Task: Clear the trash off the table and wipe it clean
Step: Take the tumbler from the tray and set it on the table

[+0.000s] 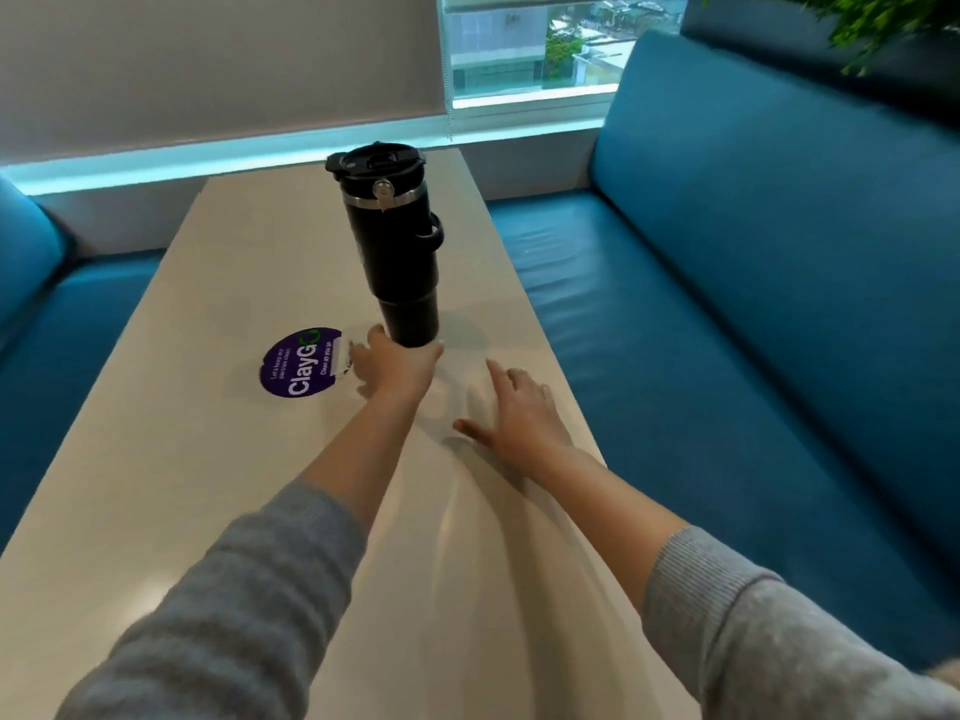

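Both hands are out over the worktop (218, 459), and neither is clamped on anything that I can make out. My left hand (397, 368) sits at the foot of the black tumbler (395, 241), fingers curled loosely beside its base and seemingly touching it, with something small and pale, perhaps a scrap of paper (342, 358), at the fingertips; whether the fingers have pinched it I cannot tell. My right hand (519, 415) lies open and flat, fingers spread, near the right edge of the worktop.

Largest first. Blue bench seats (727, 278) flank the worktop on both sides, with a window (524, 44) beyond its far end. The worktop itself is pale and mostly bare. The tumbler stands upright, or nearly so, about midway along it, lid on and handle pointing right. Just left of its base is a round purple sticker (298, 363) reading "ClayGo". The pale scrap lies at the sticker's right edge.

As for trash, that scrap is the only candidate I can see; no cloth or wipe is in view.

The risk here is the tumbler: it is tall on a narrow foot, and my left hand is working right at its base. A careless nudge while picking up the scrap could tip it, probably towards the right-hand seat. If the lid is not sealed, it could spill.
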Tool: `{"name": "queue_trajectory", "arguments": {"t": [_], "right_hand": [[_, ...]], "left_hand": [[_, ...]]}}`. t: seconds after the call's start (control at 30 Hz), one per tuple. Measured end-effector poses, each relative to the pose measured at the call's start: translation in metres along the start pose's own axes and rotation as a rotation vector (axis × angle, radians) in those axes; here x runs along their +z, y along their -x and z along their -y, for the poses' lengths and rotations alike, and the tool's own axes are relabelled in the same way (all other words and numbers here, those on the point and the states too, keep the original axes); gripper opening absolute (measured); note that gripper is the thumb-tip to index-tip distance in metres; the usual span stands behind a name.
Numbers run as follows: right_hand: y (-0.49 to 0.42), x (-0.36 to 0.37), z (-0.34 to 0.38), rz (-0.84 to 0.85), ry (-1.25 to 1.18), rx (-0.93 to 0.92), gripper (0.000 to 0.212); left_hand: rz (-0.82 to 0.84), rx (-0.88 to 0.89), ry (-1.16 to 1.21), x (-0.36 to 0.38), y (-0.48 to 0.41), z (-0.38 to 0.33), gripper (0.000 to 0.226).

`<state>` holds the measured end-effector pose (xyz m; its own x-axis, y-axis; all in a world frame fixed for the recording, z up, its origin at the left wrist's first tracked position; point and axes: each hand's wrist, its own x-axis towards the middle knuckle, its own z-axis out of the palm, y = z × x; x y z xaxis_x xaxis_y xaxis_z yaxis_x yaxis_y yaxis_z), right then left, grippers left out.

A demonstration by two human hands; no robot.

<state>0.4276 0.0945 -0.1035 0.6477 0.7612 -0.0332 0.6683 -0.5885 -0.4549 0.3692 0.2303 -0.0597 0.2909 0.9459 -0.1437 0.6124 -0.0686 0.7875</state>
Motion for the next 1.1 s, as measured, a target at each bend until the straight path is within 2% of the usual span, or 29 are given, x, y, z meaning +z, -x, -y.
{"name": "queue_trajectory", "arguments": {"t": [0.07, 0.23, 0.37, 0.6, 0.73, 0.87, 0.97, 1.1], "right_hand": [[0.019, -0.005, 0.001, -0.063, -0.055, -0.012, 0.083], [0.095, -0.032, -0.01, -0.286, -0.07, -0.041, 0.067], [0.169, -0.057, -0.03, -0.453, -0.075, -0.016, 0.058], [0.306, -0.106, -0.088, -0.763, -0.058, 0.136, 0.047], [0.386, -0.126, -0.138, -0.915, -0.061, 0.224, 0.044], [0.474, -0.138, -0.198, -1.058, -0.012, 0.335, 0.041], [0.53, -0.135, -0.246, -1.04, -0.015, 0.532, 0.049], [0.588, -0.131, -0.307, -0.908, -0.077, 0.772, 0.072]], "left_hand": [[0.009, 0.102, -0.086, -0.002, 0.027, 0.012, 0.06], [0.044, 0.401, -0.229, -0.004, 0.103, 0.029, 0.042], [0.144, 0.617, -0.296, 0.001, 0.174, 0.017, 0.035], [0.467, 0.966, -0.257, 0.035, 0.307, -0.011, 0.036], [0.684, 1.049, -0.221, 0.067, 0.388, -0.011, 0.046], [0.891, 1.091, -0.285, 0.109, 0.476, -0.002, 0.06], [0.984, 1.06, -0.36, 0.14, 0.53, 0.012, 0.068], [1.031, 1.026, -0.58, 0.184, 0.59, 0.033, 0.089]]}}
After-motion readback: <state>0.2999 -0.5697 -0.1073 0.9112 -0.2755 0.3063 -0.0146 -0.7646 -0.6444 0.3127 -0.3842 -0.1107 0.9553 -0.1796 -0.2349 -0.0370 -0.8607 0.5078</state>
